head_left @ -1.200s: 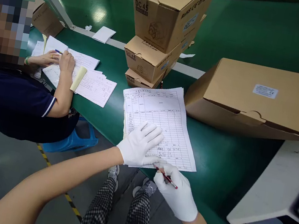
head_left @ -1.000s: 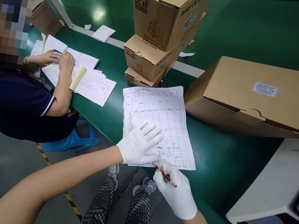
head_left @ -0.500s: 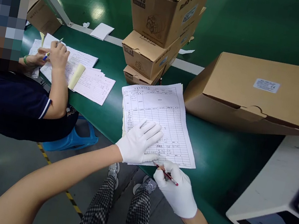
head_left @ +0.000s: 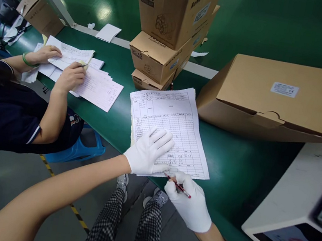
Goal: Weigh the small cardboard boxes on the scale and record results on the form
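Note:
A printed form with a ruled table [head_left: 165, 111] lies on the green tabletop, its lower rows bearing handwriting. My left hand [head_left: 149, 151], in a white glove, rests flat on the lower left of the sheet with its fingers spread. In my gloved right hand [head_left: 191, 203] is a slim dark red pen [head_left: 181, 189], pinched between thumb and fingers. The pen's tip is at the sheet's bottom edge, close to my left thumb. More paper edges show under the form's left side.
Cartons marked DC 45 [head_left: 159, 14] are stacked behind the form. A large carton [head_left: 277, 99] stands to the right, beyond a white machine [head_left: 286, 188]. At the left a co-worker's hand [head_left: 70, 76] holds a pen over papers [head_left: 102, 91]. A blue stool [head_left: 87, 149] is below.
The co-worker has turned over a sheet and shifted both hands on the papers. My hands and the form stay nearly in place, with a slight shift of the view.

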### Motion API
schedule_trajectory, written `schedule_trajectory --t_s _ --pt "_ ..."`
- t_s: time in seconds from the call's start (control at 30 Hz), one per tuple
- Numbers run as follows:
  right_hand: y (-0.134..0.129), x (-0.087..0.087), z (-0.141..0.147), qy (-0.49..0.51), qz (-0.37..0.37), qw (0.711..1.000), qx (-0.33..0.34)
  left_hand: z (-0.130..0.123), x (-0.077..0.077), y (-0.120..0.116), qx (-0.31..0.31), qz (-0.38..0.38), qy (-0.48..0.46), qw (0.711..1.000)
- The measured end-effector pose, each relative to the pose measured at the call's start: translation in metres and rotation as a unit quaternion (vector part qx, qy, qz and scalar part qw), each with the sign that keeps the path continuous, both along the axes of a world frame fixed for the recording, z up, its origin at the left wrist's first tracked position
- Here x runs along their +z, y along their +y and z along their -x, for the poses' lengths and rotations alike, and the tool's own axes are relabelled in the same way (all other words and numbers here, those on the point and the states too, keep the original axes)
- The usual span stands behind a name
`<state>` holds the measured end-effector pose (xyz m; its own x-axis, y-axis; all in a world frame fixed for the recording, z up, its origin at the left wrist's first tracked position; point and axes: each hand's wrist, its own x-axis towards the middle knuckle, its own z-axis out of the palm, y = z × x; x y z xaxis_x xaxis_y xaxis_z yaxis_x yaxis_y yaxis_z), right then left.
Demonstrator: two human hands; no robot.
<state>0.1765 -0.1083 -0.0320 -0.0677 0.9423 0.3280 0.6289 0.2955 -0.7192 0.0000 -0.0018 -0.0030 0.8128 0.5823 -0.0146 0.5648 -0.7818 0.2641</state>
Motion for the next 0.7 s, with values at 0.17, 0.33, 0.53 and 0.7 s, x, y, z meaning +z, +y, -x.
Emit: schedule_trajectory --t_s 0.17,0.33,0.53,0.7 --pt "-0.0005 -0.0015 0.0006 -0.013 -0.007 1.000 -0.015 -0.0001 0.0011 0.0010 0.001 0.002 -0.007 1.000" --pt "0.0002 -0.0007 0.0008 -0.015 -0.002 1.000 -0.015 0.0001 0.0010 0.0010 -0.002 0.001 -0.009 1.000" --pt "0.0003 0.0006 0.0002 -0.024 -0.010 0.999 -0.027 0.0000 0.0014 0.0010 -0.001 -0.001 -0.006 1.000" --pt "-0.0007 -0.0002 -0.0001 -0.027 -0.008 0.999 -0.024 0.0000 0.0002 0.0009 -0.001 -0.002 -0.009 1.000"
